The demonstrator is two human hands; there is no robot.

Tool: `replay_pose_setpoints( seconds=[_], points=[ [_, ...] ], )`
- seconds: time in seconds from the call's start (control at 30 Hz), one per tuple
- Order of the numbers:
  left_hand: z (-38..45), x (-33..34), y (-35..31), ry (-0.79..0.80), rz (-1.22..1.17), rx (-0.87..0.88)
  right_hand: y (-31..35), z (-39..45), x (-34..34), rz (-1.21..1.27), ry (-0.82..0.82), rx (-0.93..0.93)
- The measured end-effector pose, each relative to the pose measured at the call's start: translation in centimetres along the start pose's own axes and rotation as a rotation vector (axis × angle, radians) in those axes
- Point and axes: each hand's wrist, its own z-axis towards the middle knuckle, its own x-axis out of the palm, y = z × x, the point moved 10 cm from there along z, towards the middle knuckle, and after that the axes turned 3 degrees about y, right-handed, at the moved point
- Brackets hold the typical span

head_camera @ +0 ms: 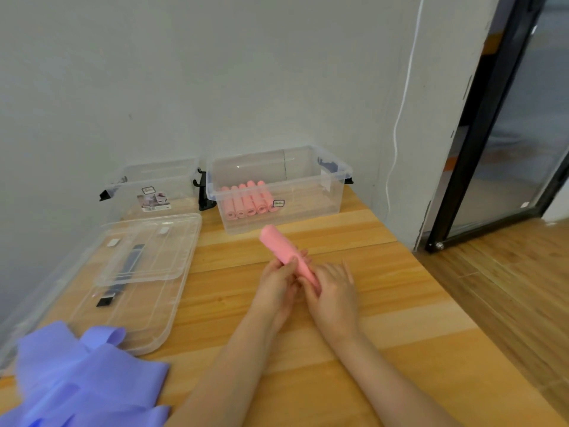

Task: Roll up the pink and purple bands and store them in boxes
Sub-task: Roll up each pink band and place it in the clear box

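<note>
A rolled pink band (278,245) is held above the middle of the wooden table (385,318), its far end pointing up and left. My left hand (278,278) grips the roll from the left. My right hand (334,288) holds its near end. Behind it stands a clear box (308,208) with several pink rolls (246,201) lying side by side in its left part. A second clear box (147,183) stands to the left against the wall. Loose purple bands (77,380) lie in a heap at the near left corner.
Two clear lids (138,272) lie stacked on the table's left side, with black clips beneath them. A grey wall runs behind the boxes. A white cable (400,112) hangs down the wall. A black-framed glass door (498,134) and wooden floor are at the right.
</note>
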Motion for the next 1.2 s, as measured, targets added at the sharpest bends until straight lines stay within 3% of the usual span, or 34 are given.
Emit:
replay_pose_setpoints(
  seconds=[0.17,0.27,0.37,0.63,0.8,0.97,1.1,1.2],
  points=[
    [-1.2,0.3,-0.2,0.059,-0.049,-0.044,-0.5,-1.2,-1.0,0.075,-0.016,0.049],
    [-1.9,0.0,-0.6,0.064,-0.109,-0.015,-0.2,-1.6,0.1,0.223,0.115,0.060],
    [-2.6,0.3,-0.9,0.091,-0.116,0.001,-0.6,-2.3,1.0,0.436,0.238,0.222],
    [-3.0,1.2,-2.8,0.057,-0.088,0.120,-0.2,-3.3,-0.7,0.547,0.122,0.317],
    [-2.9,0.8,-2.8,0.034,-0.134,0.073,1.3,-4.2,-1.3,0.478,0.118,0.225],
    [-2.4,0.7,-2.3,-0.071,-0.075,0.048,1.3,-5.3,-2.0,0.439,0.027,0.283],
    [-2.9,1.4,-3.9,-0.026,0.121,0.112,0.8,-5.8,0.4,0.703,0.259,0.385],
    [-3.6,1.6,-4.3,0.014,0.370,0.166,0.3,-5.9,0.6,0.527,0.342,0.361]
  ],
)
